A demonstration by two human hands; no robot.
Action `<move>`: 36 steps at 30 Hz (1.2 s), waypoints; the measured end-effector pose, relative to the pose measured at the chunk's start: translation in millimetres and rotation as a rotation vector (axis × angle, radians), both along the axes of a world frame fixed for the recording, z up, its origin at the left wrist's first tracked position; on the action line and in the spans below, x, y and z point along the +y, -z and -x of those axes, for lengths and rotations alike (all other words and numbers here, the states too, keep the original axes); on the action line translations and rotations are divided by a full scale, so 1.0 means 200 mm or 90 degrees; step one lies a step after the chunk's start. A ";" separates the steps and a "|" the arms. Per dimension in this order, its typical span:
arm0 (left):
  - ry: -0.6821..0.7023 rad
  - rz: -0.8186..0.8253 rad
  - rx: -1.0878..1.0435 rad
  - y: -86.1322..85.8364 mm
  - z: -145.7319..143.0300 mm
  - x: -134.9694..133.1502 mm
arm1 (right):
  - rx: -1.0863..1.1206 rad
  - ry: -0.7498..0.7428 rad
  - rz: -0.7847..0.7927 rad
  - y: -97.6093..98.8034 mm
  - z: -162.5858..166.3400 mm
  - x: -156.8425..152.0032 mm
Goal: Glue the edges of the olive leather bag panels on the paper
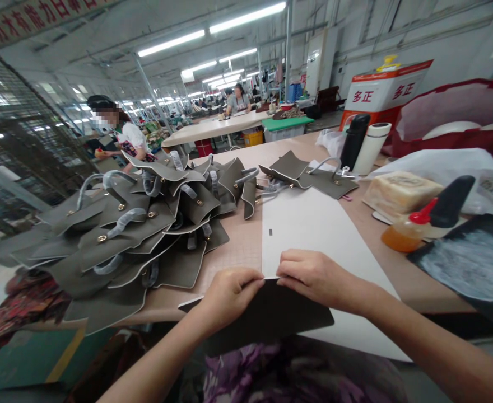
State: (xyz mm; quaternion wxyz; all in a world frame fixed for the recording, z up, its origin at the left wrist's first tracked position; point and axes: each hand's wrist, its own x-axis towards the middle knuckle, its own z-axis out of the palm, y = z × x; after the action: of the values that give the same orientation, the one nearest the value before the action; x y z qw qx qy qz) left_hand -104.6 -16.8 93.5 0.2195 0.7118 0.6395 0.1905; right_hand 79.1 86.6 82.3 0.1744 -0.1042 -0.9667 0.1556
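Note:
A dark grey leather piece (pixel 267 316) lies at the near edge of the table, partly over my lap. My left hand (pixel 229 294) and my right hand (pixel 314 277) both pinch its top edge, fingertips almost meeting. Just beyond it lies a white sheet (pixel 309 229) with a small dark mark. To the left stands a large heap of grey leather bag parts (pixel 137 224) with handles and gold studs.
More grey bag parts (pixel 309 173) lie farther back. On the right are a glue bottle with a red nozzle (pixel 410 229), a black tray (pixel 473 263), a wrapped block (pixel 398 190), two flasks (pixel 362 145) and a red bag (pixel 456 117). People work at tables behind.

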 end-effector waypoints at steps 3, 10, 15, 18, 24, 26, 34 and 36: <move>0.023 -0.014 0.023 0.01 -0.02 0.00 | 0.036 -0.001 0.019 0.02 0.01 -0.02; 0.005 -0.051 0.021 0.03 -0.05 0.00 | 0.074 0.040 0.270 0.05 -0.01 -0.01; -0.026 -0.049 -0.023 0.01 -0.05 0.00 | 0.126 0.124 0.448 0.03 -0.05 0.00; -0.027 -0.041 -0.051 0.00 -0.06 0.01 | 0.124 0.125 0.414 0.04 -0.05 -0.02; -0.035 -0.055 -0.080 0.04 -0.11 0.00 | 0.190 0.146 0.336 0.06 -0.04 -0.05; -0.028 -0.078 -0.055 0.05 -0.12 0.00 | 0.194 0.183 0.367 0.08 -0.03 -0.05; -0.047 -0.035 -0.093 0.06 -0.14 0.03 | 0.123 0.203 0.373 0.11 -0.07 -0.05; -0.031 0.010 -0.137 0.05 -0.13 0.03 | 0.125 0.207 0.334 0.09 -0.12 -0.07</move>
State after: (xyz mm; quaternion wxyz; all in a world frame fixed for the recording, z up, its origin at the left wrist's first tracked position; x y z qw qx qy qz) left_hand -79.1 -11.0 83.0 0.2881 0.6697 0.6306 0.2662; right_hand 102.7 73.3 63.9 0.2566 -0.2835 -0.8427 0.3789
